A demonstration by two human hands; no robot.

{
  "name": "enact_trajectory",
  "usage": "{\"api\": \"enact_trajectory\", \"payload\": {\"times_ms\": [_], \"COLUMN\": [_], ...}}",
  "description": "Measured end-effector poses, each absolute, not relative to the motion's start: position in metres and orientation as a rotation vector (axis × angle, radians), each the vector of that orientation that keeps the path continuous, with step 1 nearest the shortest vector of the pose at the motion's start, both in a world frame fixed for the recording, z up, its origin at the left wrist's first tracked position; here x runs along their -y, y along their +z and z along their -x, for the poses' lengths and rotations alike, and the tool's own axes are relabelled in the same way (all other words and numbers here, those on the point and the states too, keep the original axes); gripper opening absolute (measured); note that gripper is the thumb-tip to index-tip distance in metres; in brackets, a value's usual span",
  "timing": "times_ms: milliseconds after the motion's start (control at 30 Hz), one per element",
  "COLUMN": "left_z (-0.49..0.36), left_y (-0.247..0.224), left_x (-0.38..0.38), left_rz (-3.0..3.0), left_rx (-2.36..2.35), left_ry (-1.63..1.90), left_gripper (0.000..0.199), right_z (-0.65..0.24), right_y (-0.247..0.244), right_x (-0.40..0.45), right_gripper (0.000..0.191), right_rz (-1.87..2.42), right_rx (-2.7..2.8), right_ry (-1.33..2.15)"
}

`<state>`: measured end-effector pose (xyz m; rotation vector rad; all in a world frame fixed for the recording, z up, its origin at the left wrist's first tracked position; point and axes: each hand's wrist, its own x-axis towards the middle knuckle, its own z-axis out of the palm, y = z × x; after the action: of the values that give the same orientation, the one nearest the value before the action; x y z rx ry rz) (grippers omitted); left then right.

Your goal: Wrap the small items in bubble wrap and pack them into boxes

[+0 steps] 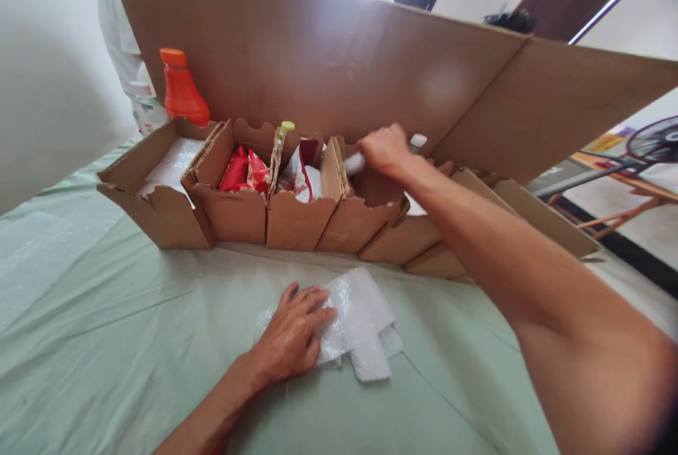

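Note:
My left hand [294,331] lies with its fingers spread over a small pile of bubble wrap [349,306] on the green cloth. Several pieces overlap there, some showing to the right of my fingers. My right hand [385,151] reaches over a cardboard bin [360,229] in the middle of the row, its fingers curled closed. Just below those fingers a blurred whitish thing [354,163] shows inside the bin. It seems to be in their grip, but its kind cannot be made out. My right forearm crosses above the bins further right and hides parts of them.
Nearby bins hold bubble wrap sheets [172,165], red packets [246,172] and a white-and-red packet [301,176]. An orange bottle [183,91], a yellow-green cap [287,127] and a white-capped bottle [417,143] stand behind. A tall cardboard panel [339,52] backs the row. A person [116,24] is at the left.

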<state>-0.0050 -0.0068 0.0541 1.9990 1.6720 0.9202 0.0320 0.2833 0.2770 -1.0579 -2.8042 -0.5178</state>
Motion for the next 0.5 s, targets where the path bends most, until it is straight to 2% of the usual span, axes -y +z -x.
{"api": "enact_trajectory", "payload": {"times_ms": [100, 167, 200, 300, 400, 500], "left_z": [0.01, 0.015, 0.017, 0.019, 0.014, 0.005], "left_y": [0.062, 0.071, 0.076, 0.088, 0.086, 0.07], "left_x": [0.009, 0.012, 0.014, 0.021, 0.022, 0.014], "left_rz": [-1.841, -1.663, -1.589, -1.52, -1.57, -1.624], "left_rx": [-1.701, -1.776, -1.81, -1.855, -1.863, -1.873], "left_ry": [1.167, 1.449, 1.595, 1.909, 1.796, 1.447], "left_gripper": [0.061, 0.058, 0.057, 0.059, 0.053, 0.037], "right_z": [-0.087, -0.125, -0.141, -0.166, -0.167, -0.161], "right_y": [0.307, 0.302, 0.289, 0.218, 0.157, 0.166], "right_x": [-0.233, -0.189, -0.165, -0.089, -0.04, -0.045], "right_gripper": [0.036, 0.031, 0.026, 0.033, 0.02, 0.019], "right_rz": [1.19, 1.03, 0.944, 0.774, 0.516, 0.379], "right_rx": [2.441, 2.201, 2.107, 2.361, 2.817, 2.757], "right_ry": [-0.675, -0.605, -0.57, -0.575, -0.221, 0.198]}}
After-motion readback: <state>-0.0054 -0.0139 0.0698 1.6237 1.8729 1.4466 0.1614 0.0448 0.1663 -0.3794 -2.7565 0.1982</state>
